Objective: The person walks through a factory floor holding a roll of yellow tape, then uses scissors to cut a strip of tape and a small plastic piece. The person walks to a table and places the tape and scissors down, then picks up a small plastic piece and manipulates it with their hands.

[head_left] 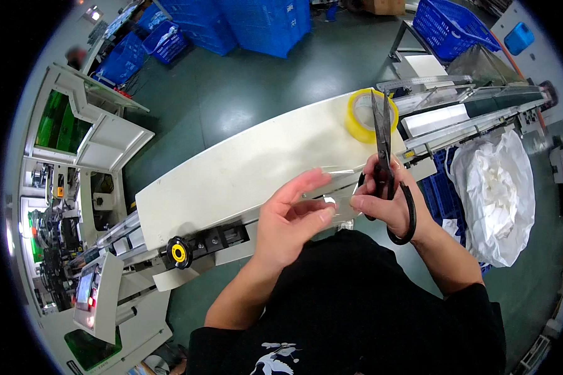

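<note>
My right hand (388, 197) is closed round black-handled scissors (382, 125). Their blades point up and away from me, slightly parted. A piece of clear film (344, 203), looking like tape, stretches between my two hands, and my right thumb is at its right edge. My left hand (294, 215) has its thumb and a finger nearly pinched together at the film's left edge, while the index finger reaches out above. Behind the blades, a yellowish roll of tape (358, 133) lies at the far right end of the white tabletop (244, 159), partly covered by the scissors.
A black knob with a yellow centre (179, 252) sits at the table's near left. Machinery with a small screen (86, 287) stands left. Rails (469, 125) run off to the right, above a large white bag (497, 200). Blue crates (256, 25) are stacked beyond the table.
</note>
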Tool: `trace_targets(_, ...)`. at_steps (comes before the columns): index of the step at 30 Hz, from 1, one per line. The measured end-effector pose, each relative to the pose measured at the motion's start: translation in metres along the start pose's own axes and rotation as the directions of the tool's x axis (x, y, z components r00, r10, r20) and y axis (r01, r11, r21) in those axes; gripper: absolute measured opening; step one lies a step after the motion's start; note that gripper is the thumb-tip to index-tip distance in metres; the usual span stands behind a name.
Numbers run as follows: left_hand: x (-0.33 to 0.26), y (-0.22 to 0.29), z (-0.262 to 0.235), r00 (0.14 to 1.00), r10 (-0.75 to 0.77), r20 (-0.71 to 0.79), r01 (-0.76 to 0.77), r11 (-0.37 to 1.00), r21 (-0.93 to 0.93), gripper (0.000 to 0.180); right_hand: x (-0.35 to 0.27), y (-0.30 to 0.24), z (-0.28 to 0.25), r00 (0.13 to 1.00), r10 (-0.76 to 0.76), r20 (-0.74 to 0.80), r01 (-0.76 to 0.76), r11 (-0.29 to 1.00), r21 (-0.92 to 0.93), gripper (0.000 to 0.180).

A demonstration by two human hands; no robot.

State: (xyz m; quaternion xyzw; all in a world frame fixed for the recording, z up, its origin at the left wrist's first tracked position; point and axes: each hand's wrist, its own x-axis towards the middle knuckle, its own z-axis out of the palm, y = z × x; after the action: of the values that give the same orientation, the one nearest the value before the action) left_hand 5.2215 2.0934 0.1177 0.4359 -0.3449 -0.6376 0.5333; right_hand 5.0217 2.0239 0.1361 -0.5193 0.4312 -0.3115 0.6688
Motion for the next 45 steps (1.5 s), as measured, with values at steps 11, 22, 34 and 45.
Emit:
trace_targets(11,0.008,0.005,0.011,0.99,0.113,0.081,-0.135,0.922,0.363,0.068,-0.014,0.0,-0.004,0.974,-0.137,-0.183,0.14,0.99,0.004,0.031)
trace_targets(22,0.021,0.01,0.019,0.99,0.141,0.014,-0.137,0.93,0.34,0.072,-0.04,0.015,-0.026,0.947,-0.114,-0.3,0.082,0.99,-0.115,0.023)
trace_targets(34,0.011,-0.048,0.035,0.978,-0.12,-0.173,0.103,0.989,-0.105,0.055,-0.102,0.028,-0.056,0.88,0.425,0.212,-0.298,0.842,-0.449,0.033)
trace_targets(45,0.007,-0.07,0.032,0.99,-0.08,-0.118,0.102,0.977,0.19,0.06,-0.121,0.06,-0.059,0.847,0.51,0.153,-0.423,0.819,-0.389,0.034)
